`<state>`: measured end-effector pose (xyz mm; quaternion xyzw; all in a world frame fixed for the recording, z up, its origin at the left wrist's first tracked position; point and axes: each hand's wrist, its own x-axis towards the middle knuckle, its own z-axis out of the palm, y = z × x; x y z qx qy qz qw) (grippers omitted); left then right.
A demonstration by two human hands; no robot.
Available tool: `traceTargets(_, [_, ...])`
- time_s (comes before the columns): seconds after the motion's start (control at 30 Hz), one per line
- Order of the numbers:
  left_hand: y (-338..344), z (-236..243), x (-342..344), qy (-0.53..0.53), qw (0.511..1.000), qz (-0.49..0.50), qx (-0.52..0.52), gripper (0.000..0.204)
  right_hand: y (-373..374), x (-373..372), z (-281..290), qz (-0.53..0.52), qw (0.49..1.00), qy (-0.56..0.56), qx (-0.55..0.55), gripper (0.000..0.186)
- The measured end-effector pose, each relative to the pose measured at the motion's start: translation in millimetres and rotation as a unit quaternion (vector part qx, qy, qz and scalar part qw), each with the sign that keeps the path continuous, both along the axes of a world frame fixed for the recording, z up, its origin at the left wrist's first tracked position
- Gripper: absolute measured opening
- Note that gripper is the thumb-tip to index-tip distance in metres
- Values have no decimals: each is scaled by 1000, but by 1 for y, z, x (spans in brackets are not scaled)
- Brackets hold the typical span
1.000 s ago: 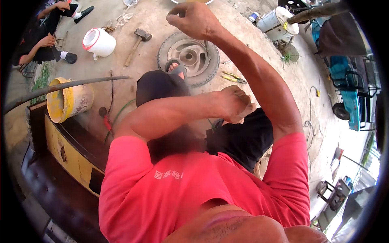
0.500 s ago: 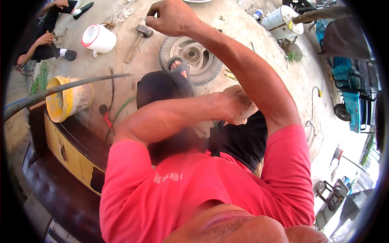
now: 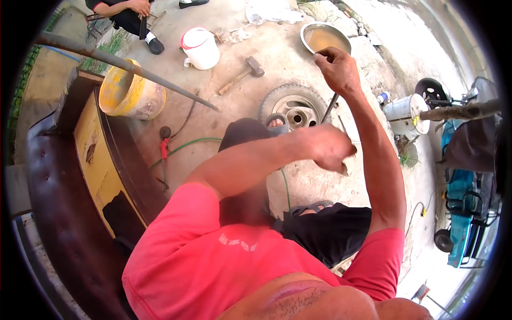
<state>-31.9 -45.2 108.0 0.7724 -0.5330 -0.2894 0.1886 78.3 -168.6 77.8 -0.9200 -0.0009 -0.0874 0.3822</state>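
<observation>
My right hand is raised over the ground in front of a metal basin of brown liquid, thumb and fingertips pressed together; what they pinch, if anything, is too small to make out. Beneath its wrist a thin dark rod slants beside a wheel with a tyre lying flat; whether I hold the rod is unclear. My left hand, smeared by motion, crosses in front of me just nearer than the wheel. Its fingers are too blurred to read. My sandalled foot is against the tyre's near side.
A sledgehammer, a white bucket and a yellow bucket sit left of the wheel. A long bar sticks out above a brown padded seat. Green hose crosses the floor. Another person sits far left.
The view has turned, bringing the basin into sight. My right hand has swung from the wheel's far left to its far right. My left hand has come closer to the wheel.
</observation>
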Motion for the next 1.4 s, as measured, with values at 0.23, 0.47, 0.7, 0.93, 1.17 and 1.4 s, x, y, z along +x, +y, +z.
traceTargets(0.23, [37,-6,92,10,831,434,-348,26,-53,12,-2,-57,998,-31,9,37])
traceTargets(0.47, [59,-11,117,-12,686,512,-517,22,-58,0,16,-69,997,-9,-26,38])
traceTargets(0.7, [63,-6,117,-20,661,537,-524,10,-69,-2,13,-76,997,-5,-20,35])
traceTargets(0.93, [63,-6,117,-58,655,539,-527,14,-72,-3,13,-76,996,-26,-31,34])
traceTargets(1.17, [63,-3,114,-96,656,502,-556,12,-75,-5,14,-74,997,-18,-25,33])
traceTargets(1.4, [65,-9,120,-71,662,551,-504,16,-71,-6,17,-78,996,-23,-32,33])
